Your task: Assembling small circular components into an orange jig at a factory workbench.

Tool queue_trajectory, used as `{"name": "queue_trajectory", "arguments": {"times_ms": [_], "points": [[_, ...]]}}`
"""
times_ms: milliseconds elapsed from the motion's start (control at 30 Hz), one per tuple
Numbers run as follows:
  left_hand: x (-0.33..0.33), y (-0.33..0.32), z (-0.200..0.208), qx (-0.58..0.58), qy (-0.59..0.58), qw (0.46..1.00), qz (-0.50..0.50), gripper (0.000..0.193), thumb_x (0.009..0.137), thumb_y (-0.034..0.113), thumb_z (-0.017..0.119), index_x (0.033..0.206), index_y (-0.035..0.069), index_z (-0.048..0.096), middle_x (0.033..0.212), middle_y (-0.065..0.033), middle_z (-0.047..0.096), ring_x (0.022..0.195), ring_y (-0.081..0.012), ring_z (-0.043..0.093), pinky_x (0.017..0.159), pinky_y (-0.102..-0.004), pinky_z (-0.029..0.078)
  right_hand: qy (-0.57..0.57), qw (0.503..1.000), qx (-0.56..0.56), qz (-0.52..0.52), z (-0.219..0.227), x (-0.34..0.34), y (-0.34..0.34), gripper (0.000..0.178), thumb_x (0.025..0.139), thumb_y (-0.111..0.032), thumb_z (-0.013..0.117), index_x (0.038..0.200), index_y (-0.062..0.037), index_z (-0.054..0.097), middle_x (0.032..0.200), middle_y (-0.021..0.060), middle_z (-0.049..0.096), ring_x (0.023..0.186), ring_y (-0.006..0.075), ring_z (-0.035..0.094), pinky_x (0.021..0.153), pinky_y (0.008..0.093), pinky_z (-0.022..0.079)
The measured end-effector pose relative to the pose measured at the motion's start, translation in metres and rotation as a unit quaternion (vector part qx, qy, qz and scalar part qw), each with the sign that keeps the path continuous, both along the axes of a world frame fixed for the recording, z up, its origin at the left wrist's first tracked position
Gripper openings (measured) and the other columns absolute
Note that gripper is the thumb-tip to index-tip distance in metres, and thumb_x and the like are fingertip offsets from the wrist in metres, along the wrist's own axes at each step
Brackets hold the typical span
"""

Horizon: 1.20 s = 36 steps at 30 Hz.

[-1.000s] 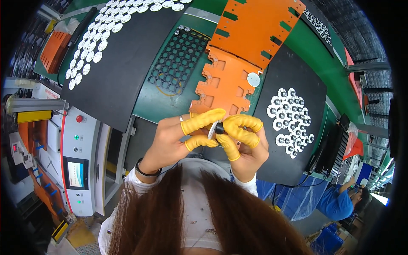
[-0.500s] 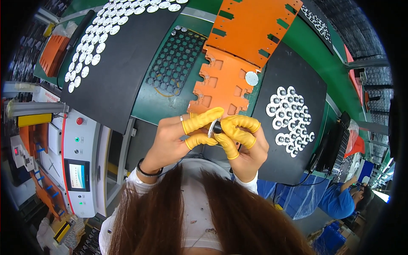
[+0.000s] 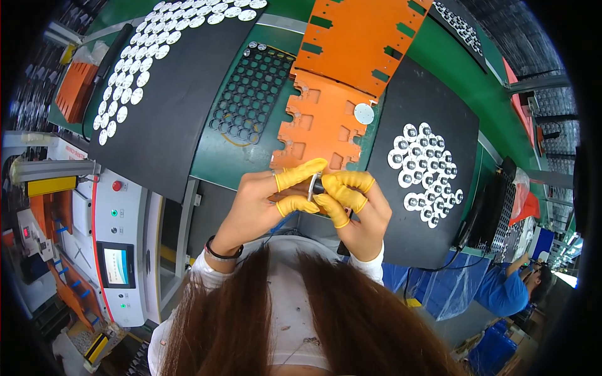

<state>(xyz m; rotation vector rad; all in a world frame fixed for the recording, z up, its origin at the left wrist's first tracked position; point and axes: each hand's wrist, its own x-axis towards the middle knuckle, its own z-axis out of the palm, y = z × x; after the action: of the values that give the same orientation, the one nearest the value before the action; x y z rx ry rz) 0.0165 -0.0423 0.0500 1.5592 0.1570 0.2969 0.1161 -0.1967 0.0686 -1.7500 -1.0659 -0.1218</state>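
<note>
In front of my chest, a thin white disc (image 3: pixel 311 187) stands on edge between my two hands. A short black round piece (image 3: pixel 319 187) sits against its right face. My left hand (image 3: pixel 266 194), with yellow finger cots, pinches the disc by its rim between thumb and fingertips. From the other side my right hand (image 3: pixel 357 203), also in yellow cots, grips the black piece. Just beyond the hands lies an orange fixture (image 3: pixel 320 128) with cut-out pockets. Its orange flat plate (image 3: pixel 354 44) is raised at the far end. One loose white disc (image 3: pixel 364 113) rests at the fixture's right edge.
White discs with black pieces (image 3: pixel 433 164) cluster on the right black mat (image 3: pixel 411 94). Rows of bare white discs (image 3: pixel 135 80) cover part of the left mat (image 3: pixel 182 94). A black grid tray (image 3: pixel 254 94) sits between. A control panel (image 3: pixel 119 219) stands left; a person in blue (image 3: pixel 501 291) is lower right.
My hands stay together on the disc and black piece, with only slight finger shifts. The whole bench scene has moved a little to the left in view.
</note>
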Motion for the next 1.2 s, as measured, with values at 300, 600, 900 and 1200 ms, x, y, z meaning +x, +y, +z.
{"name": "queue_trajectory", "arguments": {"times_ms": [300, 600, 900, 1200], "points": [[0.004, -0.004, -0.003, -0.037, -0.015, 0.999, -0.018, 0.046, 0.086, 0.002, 0.069, 0.131, -0.001, 0.058, 0.102, -0.0106, 0.069, 0.089, -0.0155, 0.069, 0.079, -0.0292, 0.058, 0.044, 0.999, 0.012, -0.001, -0.002, 0.0, -0.005, 0.024, 0.071, 0.002, 0.079, 0.093, 0.0023, 0.068, 0.092, 0.0116, 0.065, 0.079, 0.0255, 0.066, 0.067, 0.0318, 0.053], [0.01, -0.005, -0.011, -0.081, 0.009, 0.996, -0.047, 0.047, 0.085, 0.001, 0.071, 0.13, -0.001, 0.059, 0.102, -0.0097, 0.071, 0.089, -0.0153, 0.069, 0.08, -0.029, 0.057, 0.072, 0.997, -0.035, 0.02, -0.002, 0.009, -0.013, 0.023, 0.072, 0.003, 0.078, 0.093, 0.0019, 0.068, 0.094, 0.012, 0.064, 0.08, 0.0258, 0.066, 0.068, 0.0318, 0.054], [0.016, -0.008, -0.022, -0.085, 0.024, 0.995, -0.053, 0.05, 0.084, 0.004, 0.072, 0.131, -0.001, 0.058, 0.102, -0.0097, 0.072, 0.09, -0.0156, 0.07, 0.081, -0.0294, 0.057, 0.044, 0.997, -0.067, 0.011, -0.001, 0.014, -0.019, 0.024, 0.072, 0.001, 0.077, 0.094, 0.0002, 0.067, 0.094, 0.0121, 0.064, 0.081, 0.0294, 0.065, 0.069, 0.0358, 0.053], [0.014, -0.018, -0.034, -0.136, 0.018, 0.989, -0.052, 0.051, 0.083, 0.006, 0.074, 0.131, 0.0, 0.058, 0.1, -0.0084, 0.073, 0.091, -0.0138, 0.069, 0.081, -0.0281, 0.057, 0.061, 0.993, -0.098, 0.035, 0.001, 0.017, -0.026, 0.025, 0.074, 0.001, 0.075, 0.097, -0.0005, 0.066, 0.097, 0.0124, 0.062, 0.085, 0.0316, 0.064, 0.072, 0.0374, 0.053]]}}
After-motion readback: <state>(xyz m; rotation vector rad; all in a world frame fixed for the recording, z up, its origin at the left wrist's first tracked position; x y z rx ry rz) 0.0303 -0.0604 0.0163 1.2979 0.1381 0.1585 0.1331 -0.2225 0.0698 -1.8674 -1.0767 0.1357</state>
